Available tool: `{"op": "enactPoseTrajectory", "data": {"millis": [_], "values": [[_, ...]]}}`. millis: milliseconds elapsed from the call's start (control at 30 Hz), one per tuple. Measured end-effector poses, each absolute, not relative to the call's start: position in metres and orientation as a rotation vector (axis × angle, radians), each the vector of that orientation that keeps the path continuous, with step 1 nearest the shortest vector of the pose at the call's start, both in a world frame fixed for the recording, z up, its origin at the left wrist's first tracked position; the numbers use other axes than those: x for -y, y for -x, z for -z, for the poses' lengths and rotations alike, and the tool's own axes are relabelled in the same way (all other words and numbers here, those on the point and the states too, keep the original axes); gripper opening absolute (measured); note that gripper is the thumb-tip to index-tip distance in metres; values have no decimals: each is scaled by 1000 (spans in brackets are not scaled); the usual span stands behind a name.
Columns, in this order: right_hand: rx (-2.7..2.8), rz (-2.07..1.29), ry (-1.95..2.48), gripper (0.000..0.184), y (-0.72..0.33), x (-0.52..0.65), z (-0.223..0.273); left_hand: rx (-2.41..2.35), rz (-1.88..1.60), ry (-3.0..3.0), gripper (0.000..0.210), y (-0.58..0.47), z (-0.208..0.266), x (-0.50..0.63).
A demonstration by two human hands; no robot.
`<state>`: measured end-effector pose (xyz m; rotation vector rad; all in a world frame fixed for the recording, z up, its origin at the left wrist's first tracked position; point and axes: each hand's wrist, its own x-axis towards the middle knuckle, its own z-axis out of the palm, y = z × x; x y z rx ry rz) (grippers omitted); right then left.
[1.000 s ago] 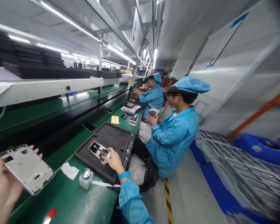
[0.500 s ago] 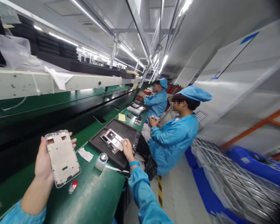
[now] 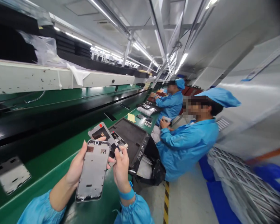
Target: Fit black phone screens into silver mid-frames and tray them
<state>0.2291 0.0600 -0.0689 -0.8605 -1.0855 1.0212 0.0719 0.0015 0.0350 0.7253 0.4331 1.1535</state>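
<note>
My left hand [image 3: 74, 169] is closed around the edges of a pale metal phone frame [image 3: 93, 171], held upright with small cutouts at its top. My right hand [image 3: 121, 168] pinches the lower right edge of a second phone part [image 3: 98, 129]. That part is grey with a red tab at its top corner and a dark area in its middle, and the frame partly covers it. Just beyond my right hand, another opened phone part [image 3: 119, 140] lies on a black foam tray [image 3: 136, 132].
Another phone frame [image 3: 14, 179] lies on the dark belt at left. Further along the green bench [image 3: 60, 174] are a yellow paper pad [image 3: 131, 117] and dark phones. Two co-workers in blue sit at right. A black bag [image 3: 157, 165] hangs beside the tray.
My right hand has lifted a phone part from the tray and brought it left, behind the frame. My left hand with the frame has moved right in view. The camera has turned left.
</note>
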Motion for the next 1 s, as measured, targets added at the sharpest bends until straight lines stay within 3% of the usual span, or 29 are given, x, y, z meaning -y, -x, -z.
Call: {"op": "enactPoseTrajectory", "data": {"millis": [100, 267, 400, 633, 800, 1000], "values": [[1098, -1072, 791, 37, -224, -45, 52, -459, -1179, -787, 90, -70, -32, -2], [1453, -737, 743, 38, -245, -39, -2, -656, -1177, -1104, 87, -63, -27, -2], [1619, -663, 603, 37, -243, -38, -31, -814, -1148, -1391, 81, -65, -24, -3], [1522, -622, 644, 31, -225, -41, -34, -1115, -1012, -1848, 82, -60, -25, -2], [1442, -686, 623, 21, -228, -50, -33, -1129, -933, -1972, 75, -62, -22, -4], [1426, -688, 632, 24, -229, -55, -38, -1050, -899, -2046, 70, -59, -22, -2]]}}
